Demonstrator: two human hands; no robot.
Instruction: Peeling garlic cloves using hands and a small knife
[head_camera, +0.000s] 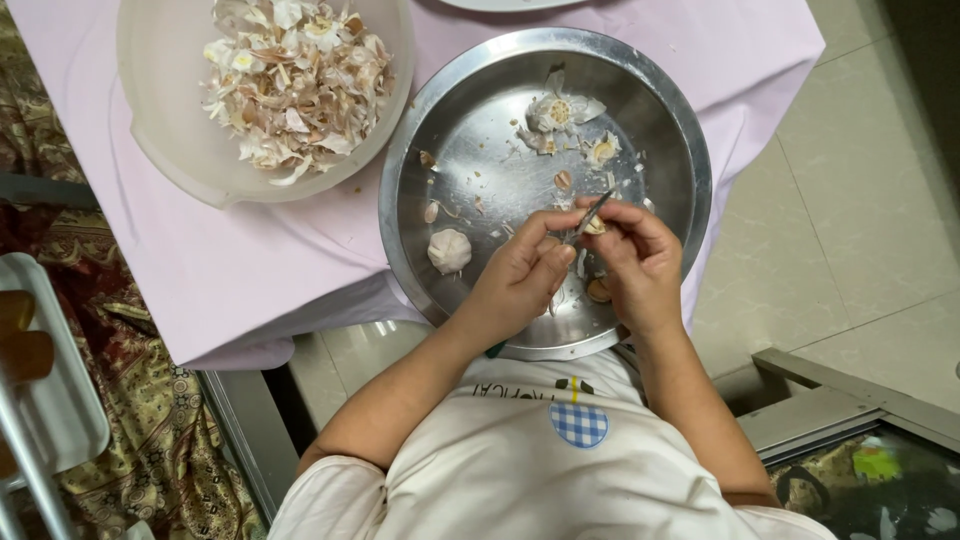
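Observation:
My two hands meet over the near side of a round steel tray (400, 200). In my right hand (640, 265) is a small knife (592, 214), its blade pointing up and away. A garlic clove (596, 228) sits pinched at the fingertips where the right hand touches my left hand (520, 280); which hand bears it I cannot tell. A whole garlic bulb (449, 249) lies on the tray left of my left hand. A stripped garlic base (560, 112), another clove (598, 291) and bits of skin also lie on the tray.
A pale plastic bowl (150, 120) heaped with garlic skins (290, 80) stands at the back left on a pink tablecloth (250, 260). The tray overhangs the table's near edge. Patterned fabric (150, 420) and a metal tray (60, 400) are at left, tiled floor (860, 200) at right.

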